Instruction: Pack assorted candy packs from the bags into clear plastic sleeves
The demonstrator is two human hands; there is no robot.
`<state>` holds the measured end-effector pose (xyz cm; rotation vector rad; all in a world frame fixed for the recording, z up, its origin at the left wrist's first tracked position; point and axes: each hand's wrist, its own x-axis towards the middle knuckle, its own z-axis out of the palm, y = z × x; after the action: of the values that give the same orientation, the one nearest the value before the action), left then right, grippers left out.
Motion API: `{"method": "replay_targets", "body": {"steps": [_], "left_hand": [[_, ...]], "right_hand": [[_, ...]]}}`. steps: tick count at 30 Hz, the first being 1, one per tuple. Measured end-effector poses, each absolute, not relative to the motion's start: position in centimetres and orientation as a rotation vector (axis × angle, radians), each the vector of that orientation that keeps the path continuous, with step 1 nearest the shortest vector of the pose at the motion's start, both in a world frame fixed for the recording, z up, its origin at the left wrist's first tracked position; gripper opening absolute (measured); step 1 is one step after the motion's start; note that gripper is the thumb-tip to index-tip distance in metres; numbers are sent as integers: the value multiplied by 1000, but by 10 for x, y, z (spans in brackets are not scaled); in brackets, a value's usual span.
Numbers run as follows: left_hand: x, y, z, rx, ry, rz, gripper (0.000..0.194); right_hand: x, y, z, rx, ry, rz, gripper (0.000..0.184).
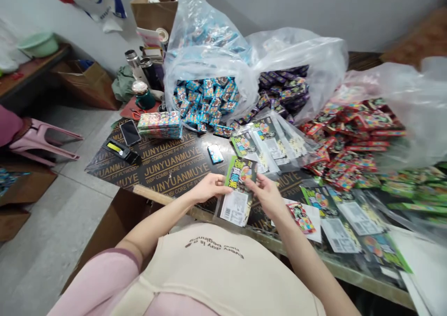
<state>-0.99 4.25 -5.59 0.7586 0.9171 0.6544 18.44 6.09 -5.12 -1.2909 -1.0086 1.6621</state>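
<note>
In front of my body I hold a printed plastic pouch (240, 199), black and green with coloured lettering and a white label panel. My left hand (208, 188) pinches its left edge, and my right hand (267, 192) grips the right edge with the thumb on its front. A small blue packet (215, 154) lies on the table just beyond my left hand. Past the held pouch, more printed pouches (263, 143) overlap in clear plastic. Beneath my right forearm is a red packet (301, 217) on something white. Further pouches (335, 227) spread out to the right.
Clear bags spill blue packets (206, 99), purple packets (284, 90) and red packets (352, 139) along the back. Green packets (415, 190) lie far right. A phone (130, 133), a black-and-yellow tool (120, 152) and stacked packs (159, 125) occupy the left. A pink stool (45, 136) stands beyond.
</note>
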Motion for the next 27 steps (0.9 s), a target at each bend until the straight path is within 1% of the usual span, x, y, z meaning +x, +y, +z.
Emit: {"method": "replay_targets", "body": {"steps": [4,6,8,11,13,15,17,20,21,23,25,27], "left_hand": [[-8,43,-58,794,896,606,51],[-7,43,-61,796,895,615,51],[-7,45,-63,787,915,680,52],[-9,48,-70,749,965,871,54],[-10,49,-77,758,956,949,54],[-12,47,-86,818,938,942,55],[-12,44,-95,868,962,898,56],[-10,39,-106,919,1003,813,55],[-8,38,-108,944,998,783,55],[-4,38,-107,990,990,783,54],[0,41,-100,981,989,898,51],[4,44,-91,933,970,1011,48]], "right_hand": [[186,74,-58,-1303,-892,1497,38],[187,78,-58,-1300,-882,1465,40],[189,76,-57,-1292,-932,1530,44],[192,63,-61,-1271,-1157,1742,52],[195,51,-68,-1244,-1317,1831,48],[198,41,-77,-1232,-1400,1860,42],[201,36,-85,-1270,-1414,1814,42],[206,38,-92,-1357,-1334,1575,52],[207,40,-93,-1360,-1281,1491,52],[205,43,-91,-1320,-1194,1416,45],[200,44,-85,-1275,-1151,1408,37],[190,43,-77,-1249,-1083,1405,34]]}}
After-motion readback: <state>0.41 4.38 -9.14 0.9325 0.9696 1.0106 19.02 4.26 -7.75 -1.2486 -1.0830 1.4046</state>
